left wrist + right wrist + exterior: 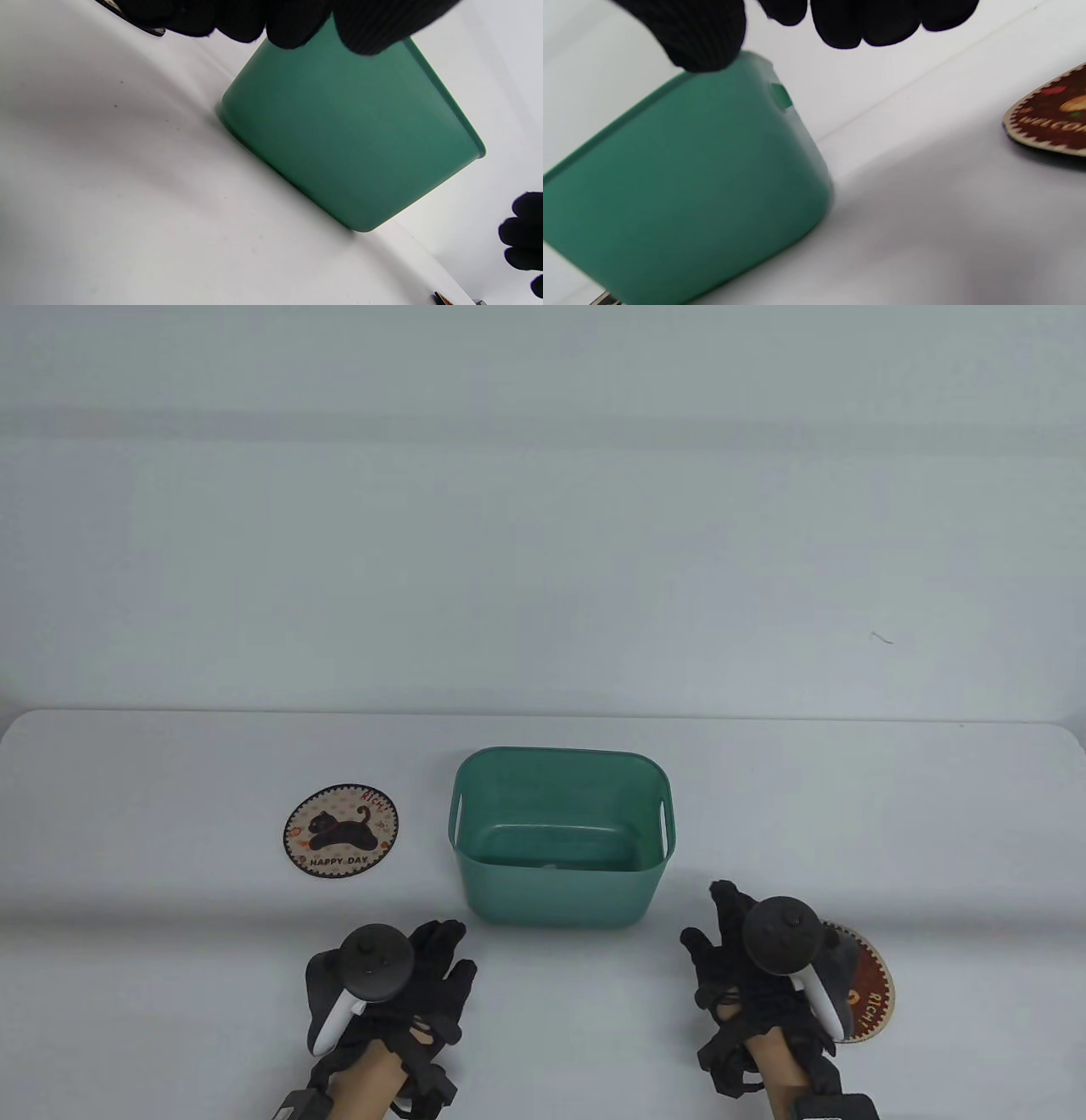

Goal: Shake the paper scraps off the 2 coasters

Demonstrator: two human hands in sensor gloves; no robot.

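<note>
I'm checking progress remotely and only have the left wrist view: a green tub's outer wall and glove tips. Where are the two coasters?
Observer: One coaster with a black cat lies flat on the table, left of the green tub; no scraps show on it.
Operator: And the second?
Observer: The dark red coaster lies near the table's front edge, partly under the right hand.
Operator: Is that hand gripping it?
Observer: No; in the right wrist view the fingers hang free and the coaster lies apart on the table.
Operator: Anything inside the tub?
Observer: A small pale bit lies on its floor.
</note>
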